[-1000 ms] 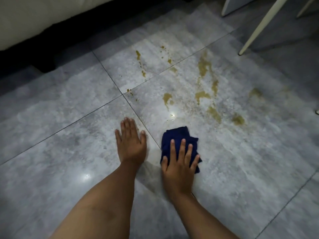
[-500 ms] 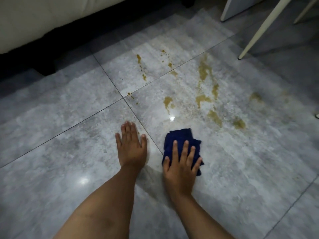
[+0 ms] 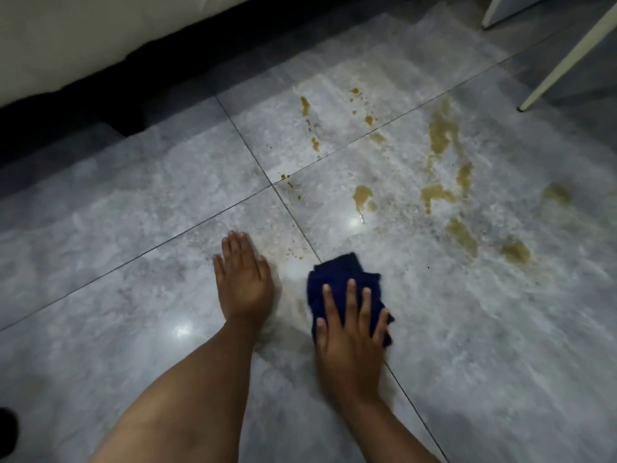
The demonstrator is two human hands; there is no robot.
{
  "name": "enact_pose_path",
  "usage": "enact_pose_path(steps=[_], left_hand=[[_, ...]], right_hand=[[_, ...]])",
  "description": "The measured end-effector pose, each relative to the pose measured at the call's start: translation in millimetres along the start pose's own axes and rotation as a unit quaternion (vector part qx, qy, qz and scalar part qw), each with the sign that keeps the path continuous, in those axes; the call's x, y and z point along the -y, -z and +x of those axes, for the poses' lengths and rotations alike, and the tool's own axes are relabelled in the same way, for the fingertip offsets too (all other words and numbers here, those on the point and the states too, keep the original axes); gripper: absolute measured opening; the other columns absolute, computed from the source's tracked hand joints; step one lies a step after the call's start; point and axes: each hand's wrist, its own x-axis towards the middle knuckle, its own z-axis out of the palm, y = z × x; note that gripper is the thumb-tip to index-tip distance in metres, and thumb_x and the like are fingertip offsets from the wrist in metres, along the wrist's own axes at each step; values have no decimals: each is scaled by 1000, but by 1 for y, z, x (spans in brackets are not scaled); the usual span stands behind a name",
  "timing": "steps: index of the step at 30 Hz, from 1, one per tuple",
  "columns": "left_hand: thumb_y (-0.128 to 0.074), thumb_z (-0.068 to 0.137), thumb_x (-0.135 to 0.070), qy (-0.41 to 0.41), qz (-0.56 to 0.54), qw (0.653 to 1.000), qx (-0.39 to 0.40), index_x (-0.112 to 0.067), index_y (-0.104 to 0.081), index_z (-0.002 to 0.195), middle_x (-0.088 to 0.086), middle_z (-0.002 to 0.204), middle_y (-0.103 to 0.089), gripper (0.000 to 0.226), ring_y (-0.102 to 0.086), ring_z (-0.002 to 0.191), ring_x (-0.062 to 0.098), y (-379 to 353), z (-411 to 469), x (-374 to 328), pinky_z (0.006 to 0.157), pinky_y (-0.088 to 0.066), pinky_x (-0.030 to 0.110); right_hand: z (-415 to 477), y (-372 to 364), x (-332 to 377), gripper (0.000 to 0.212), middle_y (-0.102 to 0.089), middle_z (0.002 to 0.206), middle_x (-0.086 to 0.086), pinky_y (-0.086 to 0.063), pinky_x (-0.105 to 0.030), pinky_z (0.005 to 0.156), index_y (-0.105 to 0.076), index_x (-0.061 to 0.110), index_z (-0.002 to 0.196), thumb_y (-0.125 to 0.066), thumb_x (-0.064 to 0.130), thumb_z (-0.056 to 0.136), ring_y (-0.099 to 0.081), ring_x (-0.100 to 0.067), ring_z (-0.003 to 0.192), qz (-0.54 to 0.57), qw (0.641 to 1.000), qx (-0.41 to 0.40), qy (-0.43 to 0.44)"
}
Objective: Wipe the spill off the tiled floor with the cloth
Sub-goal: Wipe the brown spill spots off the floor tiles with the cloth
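A crumpled dark blue cloth [image 3: 337, 275] lies on the grey tiled floor [image 3: 484, 329]. My right hand [image 3: 350, 329] presses flat on its near part, fingers spread. My left hand [image 3: 242, 279] rests flat on the bare tile to the left of the cloth, holding nothing. A yellowish-brown spill [image 3: 440, 135] lies in several patches and drips beyond the cloth, toward the far right; the nearest patch [image 3: 362, 195] sits a short way ahead of the cloth. Small specks dot the tile joint between the hands and the spill.
A pale sofa [image 3: 66, 35] with a dark gap beneath runs along the far left. White furniture legs [image 3: 564, 61] stand at the far right, just past the spill. A dark object shows at the lower left edge.
The right hand and cloth slid slightly back toward me and a little to the right. The left hand stays planted on the tile.
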Motion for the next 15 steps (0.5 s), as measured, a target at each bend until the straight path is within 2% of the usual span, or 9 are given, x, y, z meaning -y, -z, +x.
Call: enact_pose_path(steps=[5, 7, 9, 12, 15], left_hand=[[-13, 95, -35, 5, -12, 1000, 16, -13, -9, 154, 5, 161, -3, 62, 6, 147, 13, 0, -1, 1, 119, 8, 34], [-15, 95, -34, 7, -20, 1000, 10, -12, -12, 153, 5, 161, -5, 63, 3, 148, 13, -4, 2, -5, 119, 7, 35], [-16, 95, -33, 9, -13, 1000, 12, -12, -11, 153, 5, 161, -5, 63, 3, 148, 14, -6, -2, -1, 119, 7, 35], [-18, 95, -34, 9, -2, 1000, 11, -11, -11, 153, 6, 161, -6, 63, 3, 148, 14, -7, -10, 15, 119, 7, 36], [-14, 96, -36, 8, -4, 1000, 3, -10, -14, 153, 7, 161, -9, 63, 1, 148, 15, -7, -10, 19, 120, 4, 38]], right_hand=[[99, -8, 34, 53, -25, 157, -7, -15, -59, 114, -34, 33, 147, -27, 44, 95, -21, -32, 145, 8, 990, 53, 130], [140, -1, 19, 54, -17, 160, -5, -5, -57, 115, -29, 35, 149, -23, 47, 96, -12, -31, 147, 0, 993, 58, 106], [145, 0, -2, 53, -5, 162, -3, 6, -53, 115, -17, 36, 151, -20, 48, 99, 1, -27, 148, -5, 997, 63, 32], [96, -3, -4, 55, -8, 162, -3, 3, -54, 117, -16, 36, 152, -20, 48, 99, -1, -28, 148, -1, 999, 26, -40], [64, -8, 17, 55, -13, 160, -7, -2, -57, 115, -19, 34, 152, -23, 46, 98, -8, -31, 147, 5, 999, 53, 7]])
